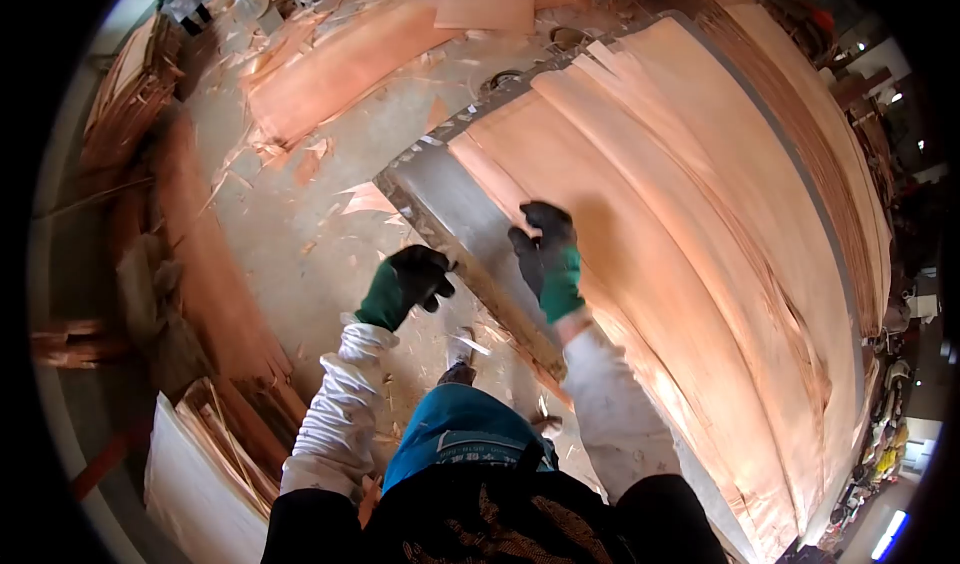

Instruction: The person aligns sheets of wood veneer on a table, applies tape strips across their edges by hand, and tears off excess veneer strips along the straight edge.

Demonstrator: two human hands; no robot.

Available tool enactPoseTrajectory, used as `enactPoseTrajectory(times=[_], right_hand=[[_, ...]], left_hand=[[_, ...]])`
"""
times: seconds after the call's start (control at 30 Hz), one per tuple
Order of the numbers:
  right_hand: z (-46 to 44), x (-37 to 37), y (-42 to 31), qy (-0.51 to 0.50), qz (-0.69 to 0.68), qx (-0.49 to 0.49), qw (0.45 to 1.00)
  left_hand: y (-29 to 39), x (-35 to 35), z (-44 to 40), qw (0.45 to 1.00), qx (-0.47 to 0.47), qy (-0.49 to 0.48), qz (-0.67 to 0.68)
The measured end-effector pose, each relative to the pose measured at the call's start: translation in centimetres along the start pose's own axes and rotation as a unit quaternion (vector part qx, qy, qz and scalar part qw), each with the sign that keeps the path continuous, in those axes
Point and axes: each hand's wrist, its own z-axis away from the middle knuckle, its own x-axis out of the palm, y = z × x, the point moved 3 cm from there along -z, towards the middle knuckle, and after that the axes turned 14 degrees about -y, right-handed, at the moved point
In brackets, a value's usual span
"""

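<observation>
My left hand [408,282], in a dark and green glove, hangs left of the table's near edge with its fingers curled in. Whatever it may hold is too small or hidden to name. My right hand [545,252], gloved the same way, is over the edge strip of the table, thumb and fingers apart and nothing visible between them. Beside it lie large, thin, reddish-tan wood veneer sheets [660,184], overlapping and wavy along their edges. The bare grey border of the table [450,199] shows between the hands; I cannot tell whether the right hand touches it.
A stack of veneer [830,154] stands beyond the table's far side. More veneer sheets [340,69] and torn scraps lie on the floor [300,229]. At lower left are upright bundled sheets [215,464]. Another person [182,2] stands at the far upper left.
</observation>
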Motion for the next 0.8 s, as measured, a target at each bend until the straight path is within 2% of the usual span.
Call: enactPoseTrajectory(times=[0.03,0.07,0.13,0.23,0.33,0.43,0.63,0.73,0.8], right_hand=[[-2.5,0.8,0.1,0.012,0.071,-0.03,0.997],[-4.7,1.5,0.1,0.024,0.141,-0.061,0.988],[-8.5,3.4,1.0,-0.022,0.187,-0.016,0.982],[-12.2,5.9,2.7,-0.066,0.277,0.022,0.958],[-12.9,6.9,5.2,-0.049,0.229,0.002,0.972],[-12.9,6.8,4.6,-0.038,0.226,-0.012,0.973],[-13.0,7.1,5.9,-0.065,0.219,0.035,0.973],[-12.7,7.1,5.2,-0.049,0.258,0.0,0.965],[-12.9,7.5,4.3,-0.049,0.32,-0.088,0.942]], left_hand=[[0.4,-1.9,-1.1,0.999,0.001,0.027,-0.019],[0.4,-3.4,-2.2,0.997,0.045,0.049,-0.045],[1.4,-5.5,-4.5,0.996,0.034,0.068,-0.04],[2.2,-7.3,-7.9,0.999,0.018,0.035,-0.02],[3.5,-7.5,-11.5,0.999,-0.005,-0.004,-0.036],[4.0,-6.9,-15.9,1.0,-0.007,-0.028,-0.003],[1.7,-8.8,-21.2,0.997,-0.023,-0.058,-0.034],[3.2,-7.9,-20.4,0.994,-0.049,-0.06,-0.073],[2.8,-8.0,-20.5,0.995,-0.043,-0.063,-0.058]])
